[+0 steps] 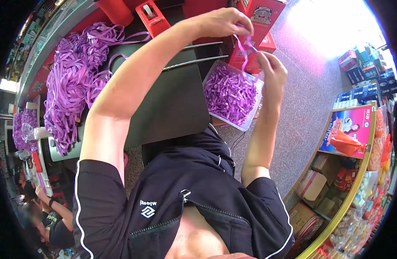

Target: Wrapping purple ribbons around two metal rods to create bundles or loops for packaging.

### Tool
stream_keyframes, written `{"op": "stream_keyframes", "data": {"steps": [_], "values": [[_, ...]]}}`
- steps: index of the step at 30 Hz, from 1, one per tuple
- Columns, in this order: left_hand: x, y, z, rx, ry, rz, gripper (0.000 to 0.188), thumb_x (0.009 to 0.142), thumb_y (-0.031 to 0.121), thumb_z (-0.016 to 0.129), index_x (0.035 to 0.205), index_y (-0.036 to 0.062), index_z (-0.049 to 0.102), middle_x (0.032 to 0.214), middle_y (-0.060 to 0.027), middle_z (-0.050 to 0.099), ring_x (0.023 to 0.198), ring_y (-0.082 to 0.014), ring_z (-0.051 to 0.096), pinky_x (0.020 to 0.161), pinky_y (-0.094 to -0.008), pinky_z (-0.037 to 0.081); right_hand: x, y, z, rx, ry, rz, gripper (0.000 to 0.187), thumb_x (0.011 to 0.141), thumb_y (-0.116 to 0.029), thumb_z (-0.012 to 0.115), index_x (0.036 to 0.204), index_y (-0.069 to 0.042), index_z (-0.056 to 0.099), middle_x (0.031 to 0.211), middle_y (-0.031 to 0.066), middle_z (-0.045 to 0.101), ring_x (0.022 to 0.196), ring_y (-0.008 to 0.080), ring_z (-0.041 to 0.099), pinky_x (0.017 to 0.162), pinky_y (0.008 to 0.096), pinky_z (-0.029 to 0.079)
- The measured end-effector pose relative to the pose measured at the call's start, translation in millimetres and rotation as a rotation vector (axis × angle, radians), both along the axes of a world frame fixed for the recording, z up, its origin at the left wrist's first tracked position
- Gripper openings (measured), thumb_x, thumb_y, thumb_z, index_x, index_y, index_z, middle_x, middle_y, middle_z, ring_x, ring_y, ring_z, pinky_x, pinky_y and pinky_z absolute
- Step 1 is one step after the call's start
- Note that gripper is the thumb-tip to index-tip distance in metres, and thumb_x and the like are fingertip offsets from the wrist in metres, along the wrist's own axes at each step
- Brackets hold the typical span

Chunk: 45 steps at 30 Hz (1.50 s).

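Observation:
A purple ribbon (244, 58) hangs in loose loops between my hands, above the floor side of the table. My left hand (224, 22) is closed, its thumb and fingertips pinching the upper part of the ribbon. Lower and to the right, my right hand (273, 71) is also closed, pinching the ribbon between thumb and forefinger. Under the hands stands a pale plastic tub (244, 126) filled with short purple pieces (230, 96). On the left of the dark tabletop (172, 105) lies a large tangled heap of purple ribbon (73, 82). Two metal rods (198, 61) stick out past the table's far edge.
A red tape dispenser (152, 19) stands at the back of the table, with red boxes (261, 19) beyond my hands. Shelves with packaged goods (332, 181) line the right side. At far left another person (56, 216) sits by a second purple heap (25, 125).

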State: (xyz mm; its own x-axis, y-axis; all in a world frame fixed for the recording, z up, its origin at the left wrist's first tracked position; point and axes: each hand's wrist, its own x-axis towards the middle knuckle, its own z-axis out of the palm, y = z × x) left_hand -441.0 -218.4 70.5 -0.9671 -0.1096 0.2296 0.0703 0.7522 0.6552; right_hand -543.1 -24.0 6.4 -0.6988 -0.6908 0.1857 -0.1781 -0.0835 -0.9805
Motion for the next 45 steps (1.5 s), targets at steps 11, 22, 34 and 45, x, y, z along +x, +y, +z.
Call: {"op": "stream_keyframes", "data": {"steps": [11,22,34,45], "values": [[85.5,-28.0,-39.8,-0.479,0.224,0.444,0.020,0.081,0.012,0.061,0.096,0.0001,0.067,0.098,-0.0149,0.063,0.094,-0.0290,0.060,0.085,-0.0336,0.047,41.9,-75.2,-79.3,-0.087,-0.406,0.373,0.019,0.085,-0.016,0.068,0.094,0.001,0.069,0.078,0.0021,0.066,0.070,0.0074,0.057,0.065,0.0203,0.045],[98.0,24.9,-49.2,-0.273,0.111,0.618,0.019,0.079,0.019,0.063,0.087,0.0029,0.070,0.088,-0.0128,0.065,0.085,-0.0291,0.061,0.080,-0.0366,0.047,75.8,-75.7,-83.7,-0.241,-0.460,0.279,0.020,0.086,-0.014,0.067,0.098,0.002,0.067,0.081,0.0037,0.066,0.072,0.0073,0.056,0.068,0.0196,0.043],[83.2,10.2,-57.0,-0.129,-0.016,0.621,0.022,0.080,0.018,0.062,0.090,-0.0005,0.069,0.090,-0.0161,0.067,0.084,-0.0289,0.065,0.076,-0.0349,0.050,68.4,-82.3,-85.7,-0.237,-0.529,0.330,0.026,0.095,-0.020,0.055,0.108,0.001,0.063,0.091,0.0022,0.065,0.075,0.0046,0.055,0.065,0.0180,0.043],[81.0,21.4,-54.4,-0.035,0.026,0.763,0.028,0.077,0.028,0.068,0.087,0.0019,0.071,0.094,-0.0138,0.068,0.087,-0.0265,0.066,0.079,-0.0342,0.049,50.4,-97.4,-94.8,-0.021,-0.093,0.455,0.026,0.088,-0.024,0.064,0.099,0.000,0.068,0.076,-0.0024,0.063,0.067,0.0047,0.051,0.058,0.0214,0.042]]}}
